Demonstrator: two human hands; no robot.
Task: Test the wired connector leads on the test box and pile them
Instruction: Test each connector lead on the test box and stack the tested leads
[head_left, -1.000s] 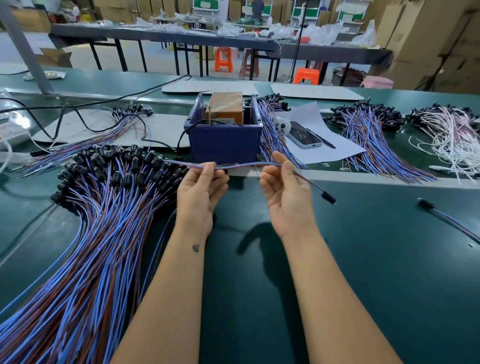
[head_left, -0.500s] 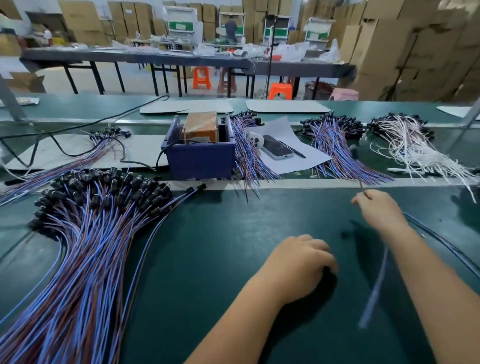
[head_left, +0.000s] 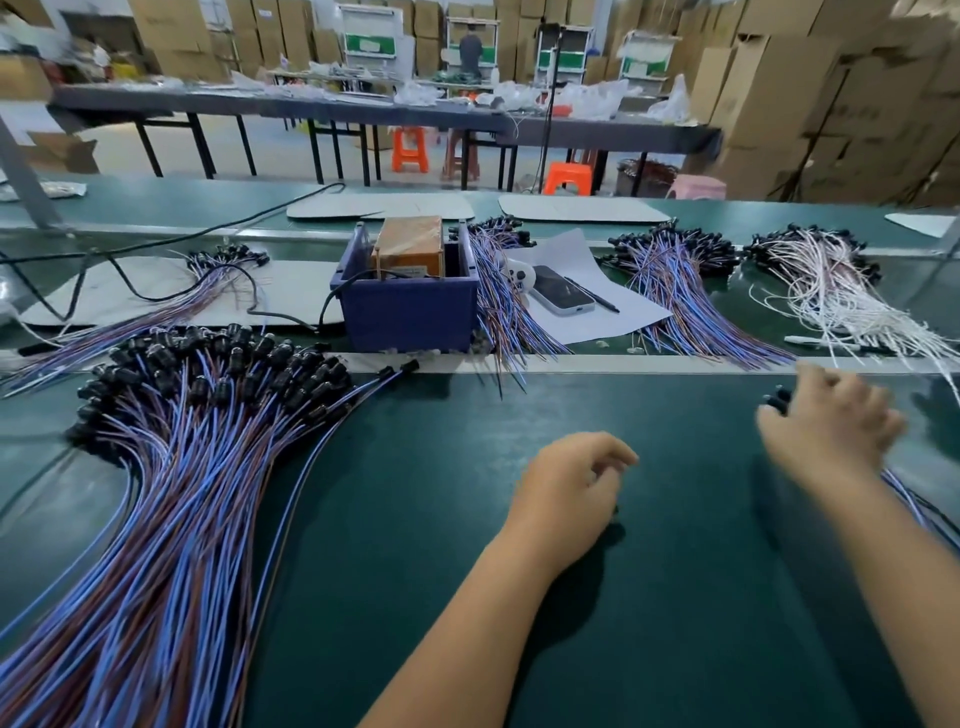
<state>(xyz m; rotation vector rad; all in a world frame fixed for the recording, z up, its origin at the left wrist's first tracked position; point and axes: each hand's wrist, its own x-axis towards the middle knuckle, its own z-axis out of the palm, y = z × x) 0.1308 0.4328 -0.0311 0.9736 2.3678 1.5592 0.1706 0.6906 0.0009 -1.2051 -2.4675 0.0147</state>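
Observation:
The blue test box (head_left: 410, 312) holds an orange-brown unit (head_left: 410, 244) and stands at the far edge of the green belt. A big pile of blue-and-brown leads (head_left: 208, 441) with black connectors fans out to its left. My right hand (head_left: 831, 421), blurred, is at the right of the belt with its fingers curled round black connectors (head_left: 776, 400). Their wires (head_left: 914, 499) trail back beside my forearm. My left hand (head_left: 571, 493) rests mid-belt, loosely curled, holding nothing.
More lead bundles lie behind the belt edge: one beside the box (head_left: 498, 301), one further right (head_left: 685, 280), a white bundle (head_left: 831, 286) and one at the far left (head_left: 156, 306). A phone (head_left: 561, 291) and a pen (head_left: 592, 294) lie on paper (head_left: 623, 317).
A second ago both hands held one lead stretched before the box. That lead now lies at the pile's edge; my right hand has swung right onto black connectors and my left has dropped to the belt.

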